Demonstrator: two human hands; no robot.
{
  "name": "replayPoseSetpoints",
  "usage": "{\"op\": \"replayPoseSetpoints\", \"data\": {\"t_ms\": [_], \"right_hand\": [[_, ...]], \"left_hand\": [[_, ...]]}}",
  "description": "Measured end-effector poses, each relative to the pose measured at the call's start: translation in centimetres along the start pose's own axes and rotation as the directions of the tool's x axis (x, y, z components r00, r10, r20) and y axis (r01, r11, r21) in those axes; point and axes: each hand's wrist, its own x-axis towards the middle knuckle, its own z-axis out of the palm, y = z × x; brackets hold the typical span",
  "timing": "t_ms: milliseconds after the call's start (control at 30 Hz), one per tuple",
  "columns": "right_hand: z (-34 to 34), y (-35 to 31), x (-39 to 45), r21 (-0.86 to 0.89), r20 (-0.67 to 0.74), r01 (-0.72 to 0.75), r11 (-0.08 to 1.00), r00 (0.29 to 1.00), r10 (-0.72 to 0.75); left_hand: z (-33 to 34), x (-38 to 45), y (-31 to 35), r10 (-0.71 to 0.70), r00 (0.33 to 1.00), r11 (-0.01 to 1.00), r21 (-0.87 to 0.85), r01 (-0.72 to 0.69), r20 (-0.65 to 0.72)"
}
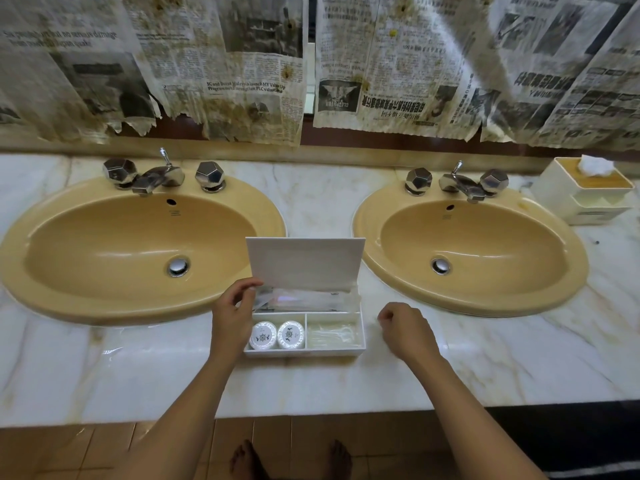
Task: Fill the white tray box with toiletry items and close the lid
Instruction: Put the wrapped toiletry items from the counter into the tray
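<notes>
The white tray box (304,351) sits on the marble counter (138,368), right between the two yellow basins, lid (304,263) standing upright at the back edge. Three compartments in there: the long rear one holds clear plastic-wrapped packets (311,299) (too glossy to say what is inside them), the front left holds two round wrapped soaps (277,335) side by side and touching, and the front right holds pale thin items in clear wrap (334,336), hard to make out.

The left hand (233,311) is at the box's left rear corner, thumb and fingertips pinched at the lower left edge of the lid, just over the end of the packets; whether it grips the lid or the wrap, one cannot tell. The right hand (405,329) hovers just beside the box's right wall, fingers curled in loosely, holding nothing that shows.

Out to the sides: the left basin (104,296) and the right basin (485,299), each with chrome faceted taps. Far right on the counter, a cream tissue box (557,192) with a tissue poking up. Stained newspaper (225,64) covers the wall above.
</notes>
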Motion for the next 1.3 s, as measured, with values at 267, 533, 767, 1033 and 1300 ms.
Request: {"op": "replayPoseSetpoints", "data": {"t_ms": [267, 533, 767, 1033, 1300], "right_hand": [[-3.9, -5.3, -1.5, 0.228, -0.307, 0.328, 0.917, 0.918, -0.252], [0.5, -7.8, -3.0, -0.106, 0.078, 0.435, 0.894, 0.9, -0.428], [1.5, -7.6, -3.8, -0.189, 0.04, 0.469, 0.863, 0.882, -0.47], [1.9, -7.8, -4.1, -0.196, 0.171, 0.447, 0.873, 0.892, -0.419], [-1.2, -10.3, -4.5, -0.122, 0.106, 0.472, 0.873, 0.881, -0.462]], "left_hand": [[0.0, 0.0, 0.0, -0.01, 1.0, 1.0, -0.002, 0.01, -0.003], [0.0, 0.1, -0.2, -0.025, 1.0, 1.0, -0.004, 0.025, -0.009], [-0.1, 0.2, -0.3, -0.01, 1.0, 1.0, 0.004, 0.01, -0.008], [0.0, 0.1, -0.2, -0.006, 1.0, 1.0, -0.009, 0.006, -0.003], [0.0, 0.0, -0.2, -0.004, 1.0, 1.0, -0.028, 0.003, -0.024]]}}
